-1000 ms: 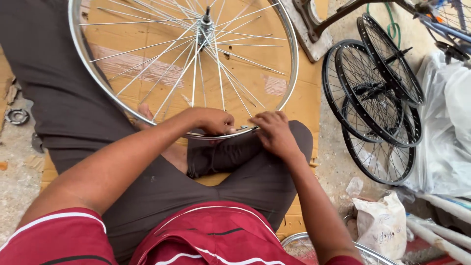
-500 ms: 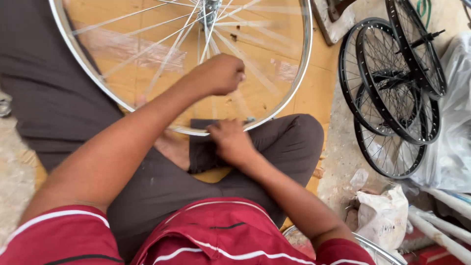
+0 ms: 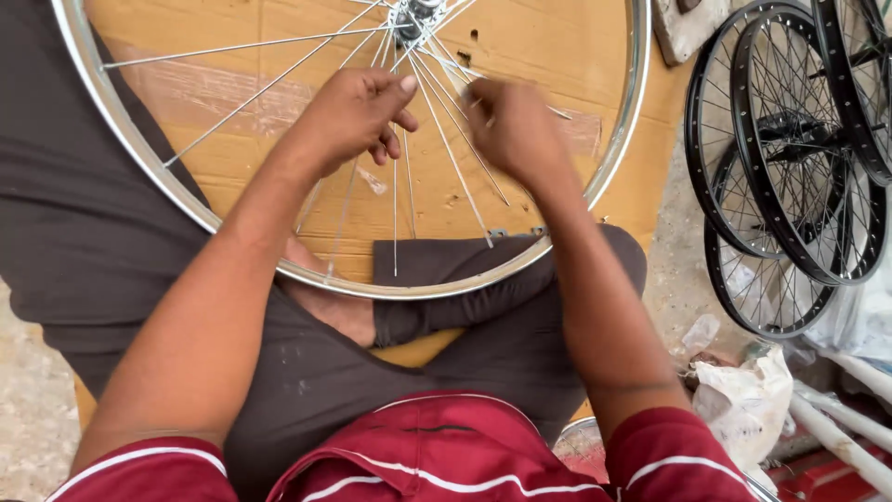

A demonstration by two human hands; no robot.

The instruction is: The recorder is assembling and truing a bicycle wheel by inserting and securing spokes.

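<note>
A silver bicycle wheel rim [image 3: 595,200] with thin loose spokes [image 3: 451,158] lies across my lap over brown cardboard [image 3: 279,37]. Its hub [image 3: 413,14] sits at the top edge of the view. My left hand [image 3: 358,112] is curled just below the hub, fingers pinched around a spoke. My right hand [image 3: 506,121] is beside it, fingers closed on another spoke near the hub; it is slightly blurred. My crossed legs in dark trousers and a bare foot [image 3: 339,311] show under the rim.
Several black spoked wheels [image 3: 790,158] lean at the right. A crumpled white plastic bag [image 3: 743,404] lies on the ground at lower right, with white tubes [image 3: 846,428] beside it. A metal bowl's edge [image 3: 581,432] shows by my right elbow.
Both hands moved up from the near rim edge toward the hub; the right hand followed the left. The view shifted closer over the wheel.
</note>
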